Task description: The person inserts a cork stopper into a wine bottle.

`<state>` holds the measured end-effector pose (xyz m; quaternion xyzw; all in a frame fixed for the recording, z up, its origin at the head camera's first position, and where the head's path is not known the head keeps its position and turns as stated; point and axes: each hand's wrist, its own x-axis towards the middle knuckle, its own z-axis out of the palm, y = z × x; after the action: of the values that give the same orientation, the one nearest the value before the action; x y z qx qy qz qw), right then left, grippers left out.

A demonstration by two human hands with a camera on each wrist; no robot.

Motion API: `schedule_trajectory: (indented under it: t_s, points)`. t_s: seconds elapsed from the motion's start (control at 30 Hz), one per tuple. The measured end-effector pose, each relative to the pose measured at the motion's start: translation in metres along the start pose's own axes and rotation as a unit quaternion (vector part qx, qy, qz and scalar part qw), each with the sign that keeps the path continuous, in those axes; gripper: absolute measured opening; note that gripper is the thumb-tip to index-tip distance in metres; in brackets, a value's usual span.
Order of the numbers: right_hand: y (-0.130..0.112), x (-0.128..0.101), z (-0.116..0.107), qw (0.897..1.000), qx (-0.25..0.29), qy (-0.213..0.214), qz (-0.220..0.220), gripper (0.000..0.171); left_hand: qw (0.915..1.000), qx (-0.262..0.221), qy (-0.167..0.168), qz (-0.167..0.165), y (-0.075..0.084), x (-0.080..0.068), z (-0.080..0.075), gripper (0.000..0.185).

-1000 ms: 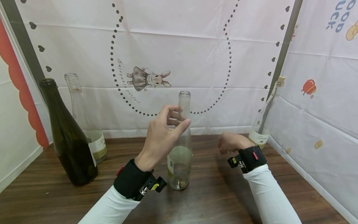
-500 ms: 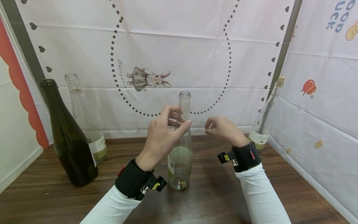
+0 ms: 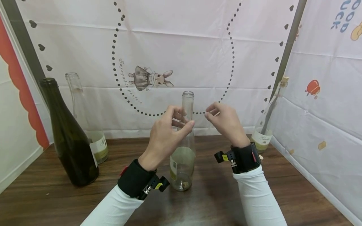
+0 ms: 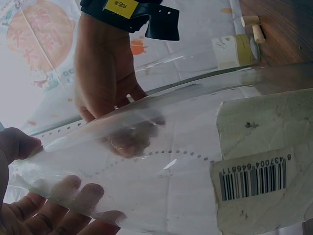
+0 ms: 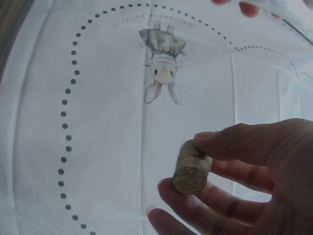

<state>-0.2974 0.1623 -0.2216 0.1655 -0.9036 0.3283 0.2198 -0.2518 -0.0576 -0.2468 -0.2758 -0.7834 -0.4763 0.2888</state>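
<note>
A clear glass bottle (image 3: 182,163) stands upright at the table's middle, its mouth (image 3: 188,94) uncorked and a small cork (image 3: 185,185) lying inside at its bottom. My left hand (image 3: 183,121) grips the bottle's neck; in the left wrist view its fingers (image 4: 73,196) show through the glass (image 4: 195,161). My right hand (image 3: 210,113) is raised just right of the neck, a little below the mouth and apart from the glass. It pinches a cork (image 5: 192,166) between thumb and fingertips (image 5: 254,147).
At the left stand a dark green bottle (image 3: 68,141) and, behind it, a clear bottle (image 3: 85,119). A corked clear bottle (image 3: 268,116) stands at the right by the cloth wall. Two loose corks (image 4: 252,22) lie near it on the wooden table (image 3: 282,182).
My right hand has risen from low over the table near the right-hand bottle and moved left, up beside the middle bottle's neck. The left hand has kept its grip.
</note>
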Motion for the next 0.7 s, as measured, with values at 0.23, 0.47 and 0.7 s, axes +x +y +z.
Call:
schedule_trajectory:
  t_s: [0.23, 0.47, 0.7]
  points:
    - [-0.008, 0.001, 0.001, 0.998, 0.031, 0.048, -0.016, 0.022, 1.0000, 0.003, -0.004, 0.001, 0.001, 0.001, 0.000, 0.037]
    - [-0.018, 0.005, 0.003, 0.991, 0.080, 0.102, -0.026, 0.023, 1.0000, 0.005, -0.004, -0.001, 0.001, 0.003, 0.000, 0.035]
    - [-0.031, 0.009, 0.008, 0.980, 0.141, 0.137, -0.035, 0.023, 1.0000, 0.002, -0.004, -0.001, 0.001, 0.001, 0.001, 0.034]
